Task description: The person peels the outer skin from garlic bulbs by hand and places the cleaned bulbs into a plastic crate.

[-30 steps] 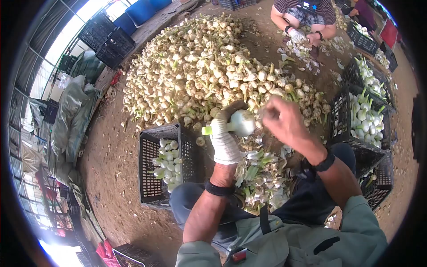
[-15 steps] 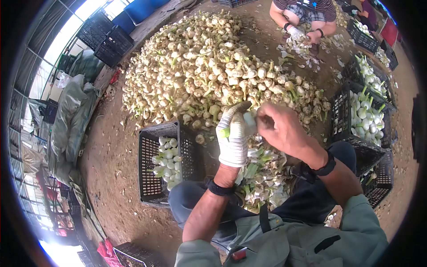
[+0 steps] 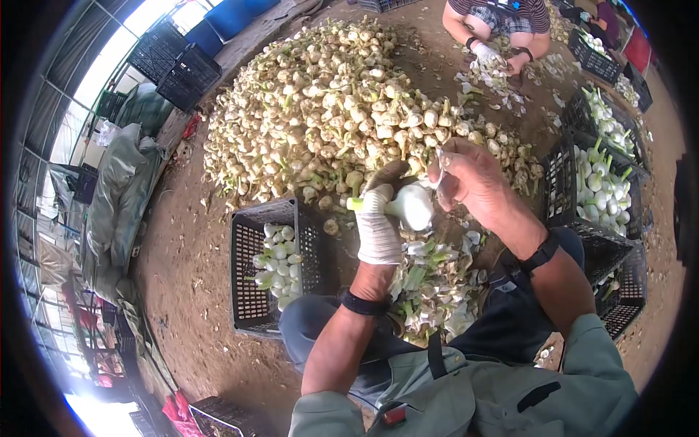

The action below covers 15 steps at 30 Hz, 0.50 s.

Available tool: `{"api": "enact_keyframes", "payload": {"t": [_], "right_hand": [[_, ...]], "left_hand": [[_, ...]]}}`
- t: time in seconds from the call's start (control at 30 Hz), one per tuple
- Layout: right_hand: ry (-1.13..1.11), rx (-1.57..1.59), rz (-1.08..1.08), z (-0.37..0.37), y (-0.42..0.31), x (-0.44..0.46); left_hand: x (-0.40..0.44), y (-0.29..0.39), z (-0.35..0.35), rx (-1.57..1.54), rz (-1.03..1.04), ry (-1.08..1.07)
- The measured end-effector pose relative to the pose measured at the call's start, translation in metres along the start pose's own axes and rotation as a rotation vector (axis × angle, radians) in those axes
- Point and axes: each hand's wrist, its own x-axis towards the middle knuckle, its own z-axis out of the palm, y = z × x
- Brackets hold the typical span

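Observation:
My left hand, in a white glove with dark fingertips, is closed round the green stem of a peeled white bulb. The cut stem end sticks out on the left of the glove, and the bulb on its right. Just right of the bulb, my bare right hand pinches a thin pale piece of skin between thumb and fingers. Below both hands lies a heap of peeled skins and leaves. Beyond them is a large pile of unpeeled bulbs.
A black crate with white bulbs stands left of my knee. More crates of bulbs stand at the right. Another person with one gloved hand crouches at the top, over scattered skins. Folded sheeting lies at the far left.
Half a second ago my right hand was against the bulb, which was largely hidden. Now it is slightly up and to the right, with a piece of skin, and the smooth white bulb shows.

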Motion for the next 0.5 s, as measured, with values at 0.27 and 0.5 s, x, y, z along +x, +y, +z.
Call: {"api": "enact_keyframes", "payload": {"t": [0.27, 0.5], "right_hand": [[0.25, -0.225, -0.02, -0.014, -0.001, 0.009], [0.183, -1.015, 0.039, -0.017, 0.014, 0.011]], "left_hand": [[0.001, -0.007, 0.004, -0.094, -0.102, 0.13], [0.002, 0.013, 0.003, -0.308, 0.067, -0.037]]}}
